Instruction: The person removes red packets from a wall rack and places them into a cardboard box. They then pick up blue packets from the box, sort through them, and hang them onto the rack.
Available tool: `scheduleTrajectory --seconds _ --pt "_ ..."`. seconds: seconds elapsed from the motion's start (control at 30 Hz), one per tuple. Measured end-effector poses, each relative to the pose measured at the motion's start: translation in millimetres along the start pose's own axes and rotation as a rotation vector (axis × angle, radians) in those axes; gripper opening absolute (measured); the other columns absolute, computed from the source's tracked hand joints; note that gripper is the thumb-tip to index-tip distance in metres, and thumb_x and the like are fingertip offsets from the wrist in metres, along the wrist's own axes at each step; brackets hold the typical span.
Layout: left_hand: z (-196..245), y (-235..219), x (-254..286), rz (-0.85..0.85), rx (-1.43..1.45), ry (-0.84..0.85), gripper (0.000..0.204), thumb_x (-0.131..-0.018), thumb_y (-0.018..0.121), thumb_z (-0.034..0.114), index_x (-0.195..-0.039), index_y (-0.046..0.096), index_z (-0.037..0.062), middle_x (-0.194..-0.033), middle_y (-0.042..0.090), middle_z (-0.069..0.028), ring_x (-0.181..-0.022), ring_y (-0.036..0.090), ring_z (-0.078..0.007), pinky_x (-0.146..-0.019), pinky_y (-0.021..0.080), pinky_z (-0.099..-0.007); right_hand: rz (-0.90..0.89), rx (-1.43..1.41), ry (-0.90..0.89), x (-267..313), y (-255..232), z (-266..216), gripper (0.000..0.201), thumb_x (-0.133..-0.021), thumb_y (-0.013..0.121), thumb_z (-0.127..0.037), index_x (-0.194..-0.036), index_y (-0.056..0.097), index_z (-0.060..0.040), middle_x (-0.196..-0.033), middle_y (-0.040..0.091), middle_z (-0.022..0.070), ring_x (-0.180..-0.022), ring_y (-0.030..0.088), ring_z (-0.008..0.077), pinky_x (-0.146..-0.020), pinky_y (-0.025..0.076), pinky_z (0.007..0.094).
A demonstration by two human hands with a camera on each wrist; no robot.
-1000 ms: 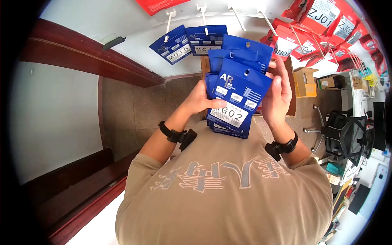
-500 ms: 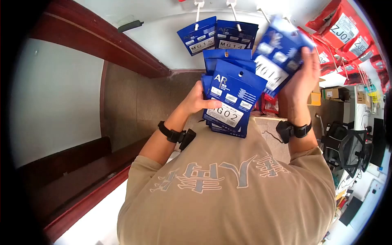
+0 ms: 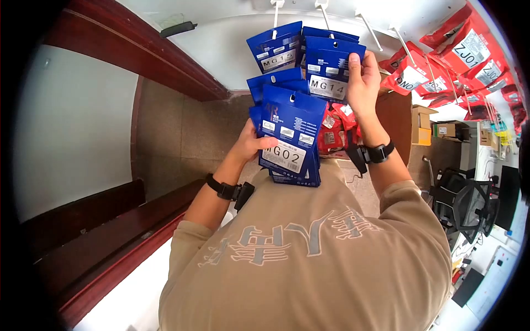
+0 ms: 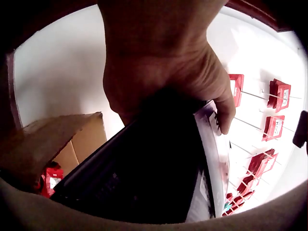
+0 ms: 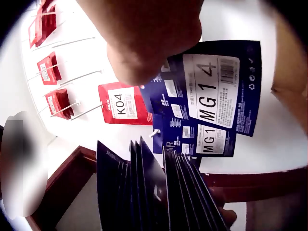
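Observation:
A thick stack of blue packets (image 3: 292, 124), the front one labelled MG02, is gripped by my left hand (image 3: 247, 145) with the thumb across its label. My right hand (image 3: 364, 85) pinches a single blue packet marked MG14 (image 3: 326, 69) by its right edge, thumb in front. That packet overlaps the blue packets hanging on a hook (image 3: 324, 15) behind it. Next to them, to the left, a packet labelled MG15 (image 3: 279, 59) hangs. In the right wrist view the stack's edges (image 5: 166, 192) fan out below the held MG14 packet (image 5: 211, 89).
Red packets (image 3: 422, 77) hang on wall hooks at the right. Below the hands, a cardboard box (image 4: 84, 147) holds more red packets (image 3: 333, 134). An office chair (image 3: 461, 196) stands at the right, and a dark red door frame (image 3: 149, 49) at the left.
My right hand has drawn an MG14 packet off the stack, swung it right, then brought it back left in front of the hanging packets. My left hand still holds the stack.

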State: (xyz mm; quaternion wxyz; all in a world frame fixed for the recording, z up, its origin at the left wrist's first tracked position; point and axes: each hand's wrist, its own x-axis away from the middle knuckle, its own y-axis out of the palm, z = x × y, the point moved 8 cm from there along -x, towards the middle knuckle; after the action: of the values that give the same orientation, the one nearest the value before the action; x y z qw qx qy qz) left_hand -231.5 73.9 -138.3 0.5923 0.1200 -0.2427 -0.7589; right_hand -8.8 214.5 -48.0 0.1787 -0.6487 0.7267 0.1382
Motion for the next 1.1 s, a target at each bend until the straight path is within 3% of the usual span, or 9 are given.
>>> scheduleTrajectory --seconds 0.2,0.53,0.63,0.7,0.73,0.8,0.9,0.93,1.1 --pt "1.1 -3.1 4.7 0.027 -0.014 0.009 0.072 -0.070 0.081 0.019 -0.133 0.050 0.0014 -0.118 0.063 -0.0093 -0.108 0.062 -0.0204 -0.095 0.050 -0.0351 0.010 0.063 0.091 -1.6 5.2 11.4 0.023 -0.102 0.056 -0.023 -0.102 0.058 0.0005 -0.081 0.059 -0.0011 -0.070 0.049 0.0062 -0.063 0.044 0.0236" --pt "0.1 0.4 3.8 0.011 -0.007 -0.013 0.069 -0.071 0.082 0.019 -0.130 0.052 0.0014 -0.116 0.064 -0.0087 -0.106 0.062 -0.0199 -0.095 0.049 -0.0338 0.202 0.170 -0.001 -2.7 3.1 12.9 0.025 -0.098 0.062 -0.023 -0.096 0.062 0.0020 -0.073 0.063 0.0039 -0.066 0.057 0.0109 -0.064 0.048 0.0276" --pt "-0.1 3.5 1.1 -0.001 -0.007 -0.010 0.066 -0.071 0.081 0.018 -0.129 0.053 0.0011 -0.114 0.065 -0.0085 -0.105 0.063 -0.0196 -0.094 0.050 -0.0333 0.160 0.231 0.108 1.3 -2.6 13.7 0.028 -0.096 0.065 -0.023 -0.106 0.059 0.0029 -0.090 0.065 0.0099 -0.079 0.061 0.0153 -0.073 0.050 0.0289" --pt "-1.1 6.6 0.5 -0.012 -0.007 -0.009 0.065 -0.072 0.081 0.017 -0.128 0.053 0.0009 -0.114 0.065 -0.0084 -0.104 0.063 -0.0194 -0.093 0.050 -0.0330 0.239 0.182 -0.091 16.2 -17.8 -2.9 0.040 -0.094 0.067 -0.022 -0.119 0.051 0.0041 -0.113 0.058 0.0155 -0.099 0.060 0.0194 -0.086 0.049 0.0309" --pt "0.6 9.4 0.4 -0.015 -0.016 0.005 0.061 -0.073 0.080 0.016 -0.126 0.055 0.0006 -0.113 0.066 -0.0084 -0.103 0.063 -0.0186 -0.092 0.050 -0.0329 0.167 0.284 -0.049 27.2 -26.4 -2.7 0.050 -0.093 0.067 -0.022 -0.128 0.042 0.0046 -0.125 0.049 0.0173 -0.111 0.054 0.0217 -0.094 0.046 0.0339" --pt "5.9 13.5 -6.2 -0.023 -0.032 0.028 0.058 -0.074 0.079 0.015 -0.124 0.056 0.0002 -0.113 0.066 -0.0084 -0.103 0.063 -0.0177 -0.092 0.050 -0.0328 0.038 0.209 0.072 59.9 -35.2 -3.7 0.042 -0.096 0.063 -0.020 -0.127 0.046 0.0028 -0.119 0.052 0.0131 -0.109 0.054 0.0197 -0.093 0.046 0.0330" --pt "2.5 32.7 -15.8 -0.075 -0.117 -0.007 0.045 -0.078 0.078 0.015 -0.117 0.062 -0.0011 -0.109 0.068 -0.0081 -0.099 0.064 -0.0148 -0.088 0.052 -0.0313 -0.407 -0.046 0.308 103.7 -16.8 -22.3 0.038 -0.103 0.050 -0.031 -0.127 0.050 -0.0017 -0.115 0.053 0.0065 -0.107 0.051 0.0153 -0.095 0.042 0.0308" --pt "-2.0 37.6 -20.6 -0.104 -0.167 -0.032 0.043 -0.078 0.079 0.015 -0.115 0.063 -0.0010 -0.105 0.070 -0.0075 -0.094 0.065 -0.0147 -0.086 0.053 -0.0306 -0.431 -0.083 0.379 115.0 -20.2 -19.4 0.044 -0.104 0.046 -0.039 -0.124 0.053 0.0000 -0.116 0.054 0.0083 -0.110 0.051 0.0178 -0.099 0.039 0.0325" --pt "-9.8 84.5 -46.4 -0.258 -0.304 -0.027 0.039 -0.078 0.079 0.014 -0.110 0.065 -0.0022 -0.104 0.071 -0.0081 -0.092 0.067 -0.0149 -0.084 0.053 -0.0304 -0.232 0.087 0.091 105.4 -72.9 -43.9 0.064 -0.097 0.052 -0.053 -0.124 0.055 0.0054 -0.132 0.043 0.0152 -0.126 0.041 0.0263 -0.107 0.033 0.0373"
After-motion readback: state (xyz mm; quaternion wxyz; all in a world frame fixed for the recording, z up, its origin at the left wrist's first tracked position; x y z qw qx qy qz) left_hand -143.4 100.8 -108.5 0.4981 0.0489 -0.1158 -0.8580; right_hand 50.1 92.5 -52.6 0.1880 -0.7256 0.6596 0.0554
